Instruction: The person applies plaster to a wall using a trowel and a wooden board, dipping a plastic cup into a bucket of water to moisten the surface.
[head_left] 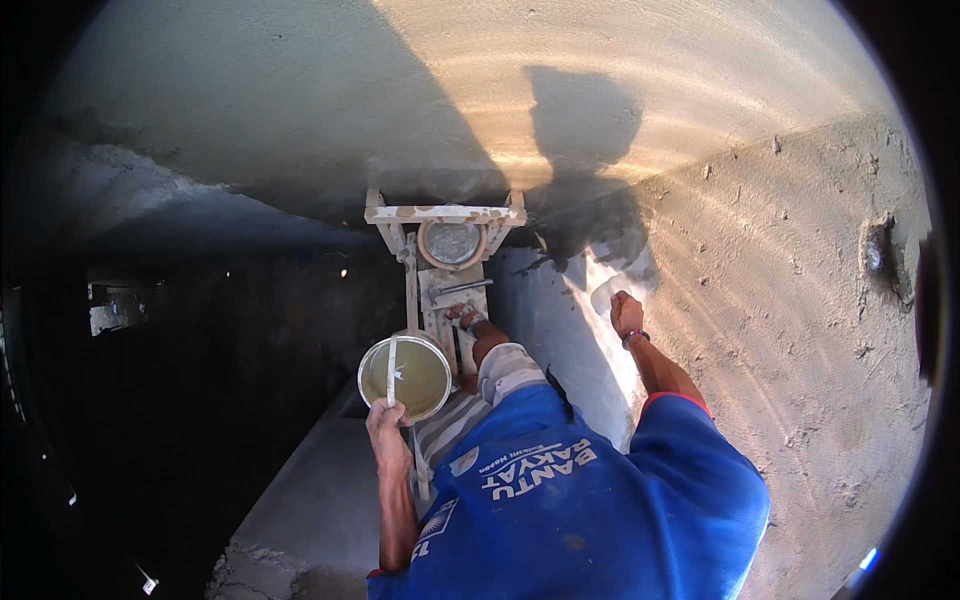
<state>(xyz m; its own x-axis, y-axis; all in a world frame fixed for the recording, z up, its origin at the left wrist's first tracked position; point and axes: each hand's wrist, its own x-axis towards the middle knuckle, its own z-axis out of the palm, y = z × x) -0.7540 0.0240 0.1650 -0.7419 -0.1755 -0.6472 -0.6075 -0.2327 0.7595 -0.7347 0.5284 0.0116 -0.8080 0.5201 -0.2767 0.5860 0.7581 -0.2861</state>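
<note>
1. Bucket (449,370) of cloudy liquid (425,385) was held low by the left hand (388,425), closed at its near rim.
2. Right hand (627,313) was extended near the rough wall (780,330), fingers curled; whether anything was held could not be told.
3. Hammer-like tool (462,288) was laid across the plank (433,325).
4. Round basin (423,252) was set beyond it.

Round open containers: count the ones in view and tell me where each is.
2: the bucket at the left hand, and the tub on the wooden stand. Others may be hidden in the dark area.
</note>
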